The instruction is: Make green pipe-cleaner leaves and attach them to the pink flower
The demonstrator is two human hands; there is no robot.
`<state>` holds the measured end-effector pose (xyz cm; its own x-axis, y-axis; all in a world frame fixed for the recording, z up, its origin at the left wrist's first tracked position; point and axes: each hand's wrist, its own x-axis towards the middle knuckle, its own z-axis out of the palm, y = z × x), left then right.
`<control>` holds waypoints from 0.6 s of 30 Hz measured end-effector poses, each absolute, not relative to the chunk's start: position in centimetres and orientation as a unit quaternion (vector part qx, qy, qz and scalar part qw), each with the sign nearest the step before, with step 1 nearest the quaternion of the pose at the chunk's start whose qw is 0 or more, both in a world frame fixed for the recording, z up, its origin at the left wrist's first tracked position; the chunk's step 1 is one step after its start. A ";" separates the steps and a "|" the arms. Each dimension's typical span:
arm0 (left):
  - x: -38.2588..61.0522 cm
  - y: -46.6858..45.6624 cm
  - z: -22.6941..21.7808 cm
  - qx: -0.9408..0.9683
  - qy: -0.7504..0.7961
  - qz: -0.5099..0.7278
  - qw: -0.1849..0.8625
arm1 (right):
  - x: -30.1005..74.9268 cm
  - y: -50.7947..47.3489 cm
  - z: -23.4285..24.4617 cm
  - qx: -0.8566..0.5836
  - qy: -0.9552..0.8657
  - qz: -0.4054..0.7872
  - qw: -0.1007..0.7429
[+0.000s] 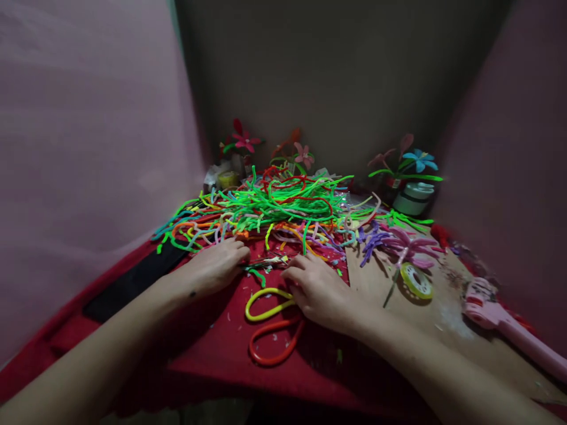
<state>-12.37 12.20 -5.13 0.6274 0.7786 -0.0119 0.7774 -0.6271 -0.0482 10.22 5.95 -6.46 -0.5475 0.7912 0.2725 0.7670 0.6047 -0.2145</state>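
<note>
My left hand (215, 267) rests on the red cloth (212, 354) with its fingers curled, pinching the end of a small bundle of pipe-cleaner pieces (266, 261). My right hand (316, 289) lies opposite, fingers bent down on the other end of that bundle. Under the right hand lie scissors with a yellow handle loop (266, 304) and an orange one (273, 342). Just beyond both hands spreads a big heap of pipe cleaners (283, 209), mostly bright green, with red, orange and purple among them.
A brown board (443, 319) at the right carries a purple pipe-cleaner flower (405, 245), a yellow-green tape roll (416, 281) and a pink glue gun (491, 310). Finished flowers (243, 141) and a grey roll (414, 198) stand at the back. Pink walls close both sides.
</note>
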 end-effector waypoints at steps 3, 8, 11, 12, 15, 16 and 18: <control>-11.8 12.8 -5.3 -0.906 -0.422 0.013 0.027 | 10.0 6.8 -7.1 -0.467 -0.872 0.001 0.145; -10.0 13.8 -5.7 -0.922 -0.382 -0.037 0.052 | 10.7 7.9 -7.6 -0.514 -0.847 -0.018 0.135; -9.4 14.5 -6.0 -0.919 -0.385 -0.085 0.027 | 11.2 8.4 -7.8 -0.551 -0.824 -0.027 0.130; -9.4 14.7 -6.2 -0.916 -0.388 -0.099 0.015 | 11.3 8.5 -7.8 -0.562 -0.817 -0.026 0.127; -9.5 14.9 -6.4 -0.900 -0.412 -0.140 -0.019 | 11.5 8.6 -7.8 -0.592 -0.795 -0.022 0.132; -9.6 14.9 -6.4 -0.893 -0.422 -0.151 -0.030 | 11.6 8.5 -7.8 -0.598 -0.789 -0.019 0.139; -9.7 14.8 -6.2 -0.885 -0.431 -0.171 -0.043 | 11.5 8.4 -7.6 -0.600 -0.784 -0.018 0.159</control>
<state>-9.73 14.78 -6.19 0.5707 0.7769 0.2659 0.7475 -0.6256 0.2234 11.50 8.36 -7.59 -0.2299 0.9346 0.2715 0.9461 0.2800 -0.1627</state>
